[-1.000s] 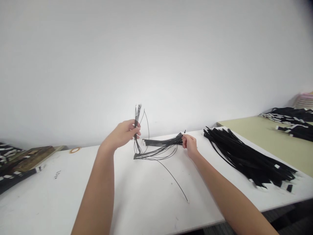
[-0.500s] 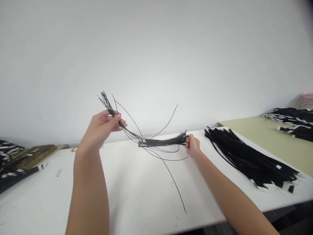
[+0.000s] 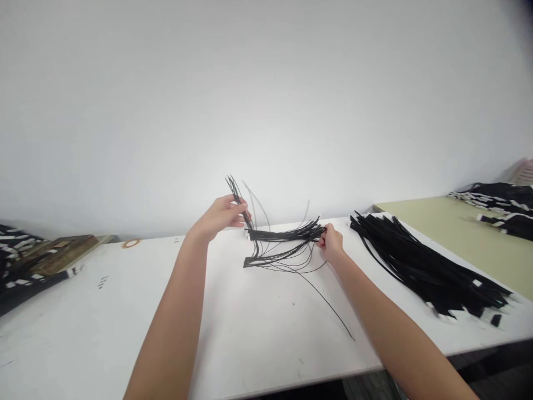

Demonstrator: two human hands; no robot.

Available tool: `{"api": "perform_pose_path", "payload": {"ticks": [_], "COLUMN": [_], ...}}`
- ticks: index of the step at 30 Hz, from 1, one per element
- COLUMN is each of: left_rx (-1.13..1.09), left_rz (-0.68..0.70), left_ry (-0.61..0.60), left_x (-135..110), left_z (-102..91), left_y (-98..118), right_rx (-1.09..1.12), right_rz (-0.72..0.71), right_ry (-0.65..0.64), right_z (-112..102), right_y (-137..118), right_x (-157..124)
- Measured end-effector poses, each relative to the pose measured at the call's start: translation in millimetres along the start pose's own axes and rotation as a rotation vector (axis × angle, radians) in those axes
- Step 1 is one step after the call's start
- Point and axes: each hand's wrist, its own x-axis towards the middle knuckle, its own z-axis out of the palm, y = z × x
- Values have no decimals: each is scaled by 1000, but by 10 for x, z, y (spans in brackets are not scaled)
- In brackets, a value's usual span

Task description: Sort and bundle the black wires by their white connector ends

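A bundle of thin black cables [image 3: 287, 234] lies along the back of the white table, its strands fanned out. My left hand [image 3: 227, 214] is closed on several upright strands, thumb against fingers, and their tips point up past it. At the bundle's right end my right hand [image 3: 332, 242] pinches the gathered strands. Below the bundle, a small dark flat piece [image 3: 251, 261] has cables running from it toward my right hand. One loose strand [image 3: 328, 305] trails toward the front of the table. Where the upright strands join the rest is hard to make out.
To the right, a large pile of flat black strips with white ends [image 3: 428, 266] lies on the white table [image 3: 250, 344]. More black strips [image 3: 499, 197] rest on a pale yellow table [image 3: 416, 208]. At left is a brown board [image 3: 69, 253] and a tape ring [image 3: 131, 243].
My left hand has moved right and slightly down, bringing its strands nearer the bundle. The dark flat piece now shows lower, with cables curving from it. My right hand has barely moved.
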Motion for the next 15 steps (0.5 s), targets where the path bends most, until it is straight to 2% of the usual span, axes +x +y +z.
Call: {"api": "perform_pose_path", "payload": {"ticks": [4,7,11,15], "left_rx": [30,147,512,852], "left_rz": [-46,-75,-195,-245], "left_ry": [-126,-255,-470,-564], "left_x": [37,57,127,236], "left_z": [32,3,15,223], "left_y": [-43,-83,-157,-269], "right_rx": [-3,-4,1,10], "right_rz": [-4,-10,-10,-8], "right_ry": [2,-2,-8,-13], "right_z": [-5,-4,-4,-14], "right_y": [6,12,21,31], "right_x": [23,31,49,75]}}
